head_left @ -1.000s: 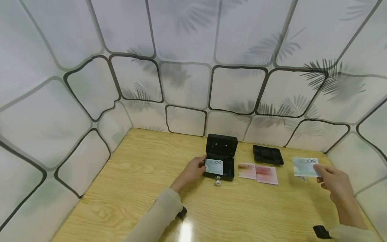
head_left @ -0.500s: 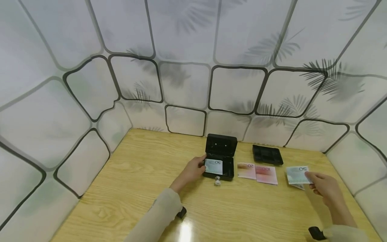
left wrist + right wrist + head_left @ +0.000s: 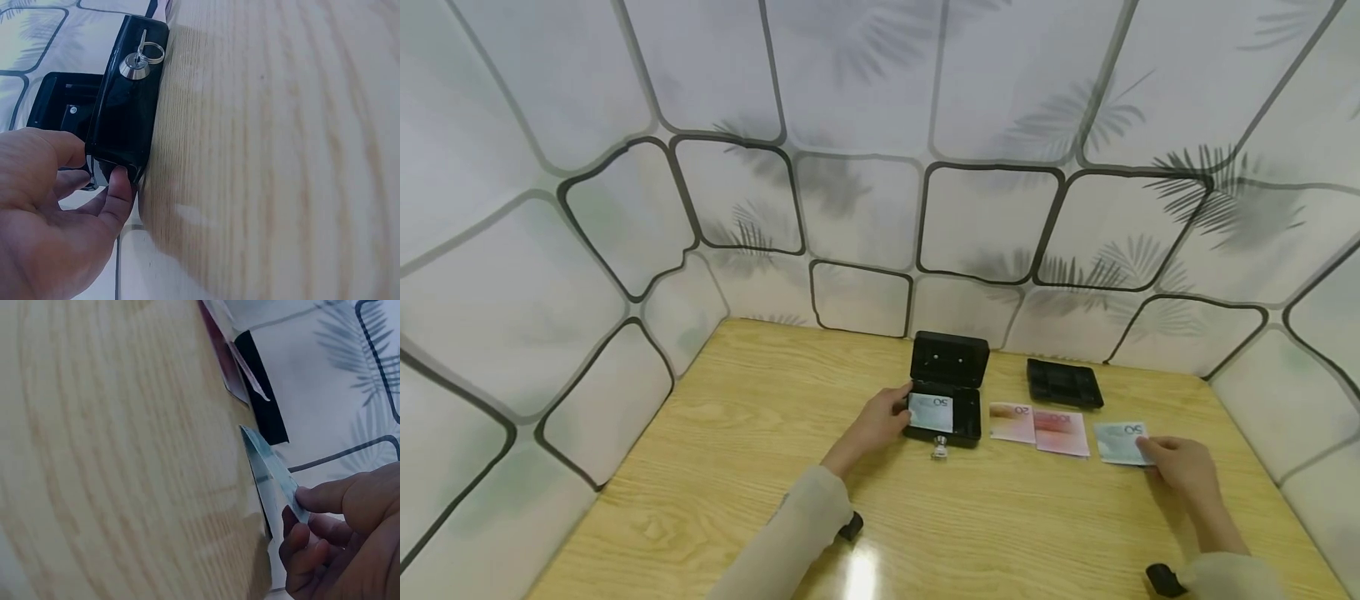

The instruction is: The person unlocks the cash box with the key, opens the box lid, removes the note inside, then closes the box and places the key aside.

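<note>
A black cash box (image 3: pixel 967 410) stands with its lid up, a key ring (image 3: pixel 154 54) hanging from the key in its front lock. My left hand (image 3: pixel 883 417) grips the box's left end, thumb at the rim and fingers against the side in the left wrist view. Inside the box lies a bluish-green 50 banknote (image 3: pixel 931 413). Between thumb and fingers my right hand (image 3: pixel 1183 467) pinches a second 50 banknote (image 3: pixel 1118 443), low over the table to the right of the other notes. In the right wrist view this folded note (image 3: pixel 275 465) tilts up from the tabletop.
A 20 note (image 3: pixel 1012 422) and a red 100 note (image 3: pixel 1062 433) lie side by side, right of the box. Behind them sits a black compartment tray (image 3: pixel 1064 383). A patterned wall covering (image 3: pixel 857 208) borders the wooden table (image 3: pixel 985 525) at the back and sides.
My right hand has moved left and down toward the table with the 50 banknote, bringing it beside the 100 note. The left hand and the cash box stay put.
</note>
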A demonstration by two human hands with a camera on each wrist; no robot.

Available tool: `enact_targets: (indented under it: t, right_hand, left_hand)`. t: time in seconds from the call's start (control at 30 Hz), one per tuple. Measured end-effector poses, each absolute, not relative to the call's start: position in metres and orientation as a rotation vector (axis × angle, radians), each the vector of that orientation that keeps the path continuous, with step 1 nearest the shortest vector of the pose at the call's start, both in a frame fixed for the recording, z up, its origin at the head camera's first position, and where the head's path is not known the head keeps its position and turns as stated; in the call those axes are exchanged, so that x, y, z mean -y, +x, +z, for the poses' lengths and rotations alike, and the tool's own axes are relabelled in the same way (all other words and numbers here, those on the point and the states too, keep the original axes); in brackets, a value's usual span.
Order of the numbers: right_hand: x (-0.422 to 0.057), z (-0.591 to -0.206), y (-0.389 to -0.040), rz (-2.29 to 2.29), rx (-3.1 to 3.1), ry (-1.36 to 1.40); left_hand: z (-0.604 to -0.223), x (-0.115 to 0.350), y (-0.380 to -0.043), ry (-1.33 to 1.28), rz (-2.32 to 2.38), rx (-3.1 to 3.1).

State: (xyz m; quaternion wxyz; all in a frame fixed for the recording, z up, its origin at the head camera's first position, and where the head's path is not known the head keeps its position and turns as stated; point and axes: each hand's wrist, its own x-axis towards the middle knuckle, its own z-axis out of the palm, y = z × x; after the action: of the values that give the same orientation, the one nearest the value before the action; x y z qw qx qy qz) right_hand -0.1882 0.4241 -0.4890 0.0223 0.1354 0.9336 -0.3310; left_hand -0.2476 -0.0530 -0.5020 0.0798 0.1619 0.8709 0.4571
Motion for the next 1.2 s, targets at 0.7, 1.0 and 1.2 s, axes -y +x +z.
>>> enact_targets:
  t: [0.7,1.0,1.2]
  right_hand:
    - [-0.412,-0.495,-0.186,-0.866,-2.983,0.520]
    - [-0.406,-0.492,-0.184,-0.876,-2.988,0.557]
    - [-0.404,-0.491,-0.181,-0.922,-2.978,0.575]
  left_hand:
    - [-0.500,0.053,-0.246,0.496,1.394,-2.594]
    - [-0.500,0.054,-0.247,0.507,1.390,-2.605]
    - [-0.500,0.054,-0.246,0.510,1.393,-2.592]
